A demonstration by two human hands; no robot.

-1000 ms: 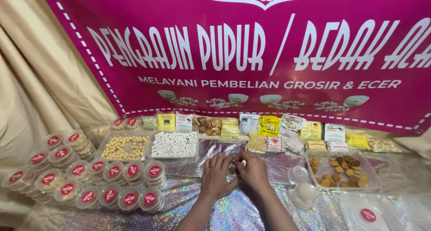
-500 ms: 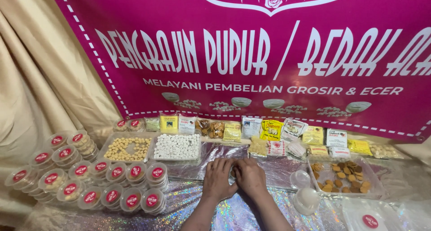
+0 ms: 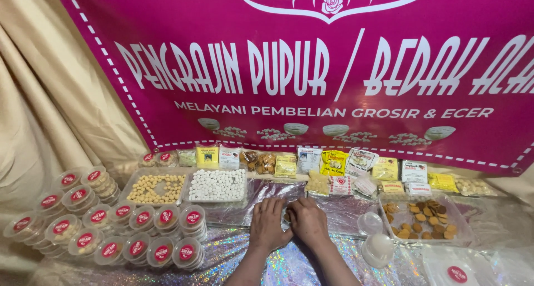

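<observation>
My left hand [image 3: 268, 225] and my right hand [image 3: 308, 222] lie side by side, palms down, on a shiny holographic table cover [image 3: 311, 264]. Their fingers meet over a small brownish thing [image 3: 287, 217] that is mostly hidden between them. I cannot tell which hand grips it. Just beyond the fingertips lies a clear tray of white round tablets [image 3: 217, 185], with a tray of pale yellow pellets [image 3: 155, 188] to its left.
Stacked clear tubs with red labels [image 3: 105, 225] fill the left. A tray of brown discs [image 3: 425, 218], an empty clear tub [image 3: 369, 222] and a white-filled tub [image 3: 378, 248] sit right. Small packets [image 3: 334, 163] line the back under a magenta banner [image 3: 334, 69]; beige cloth [image 3: 44, 113] hangs left.
The camera has tilted slightly, so the table sits lower in view. Both hands stay together at the same spot on the cover.
</observation>
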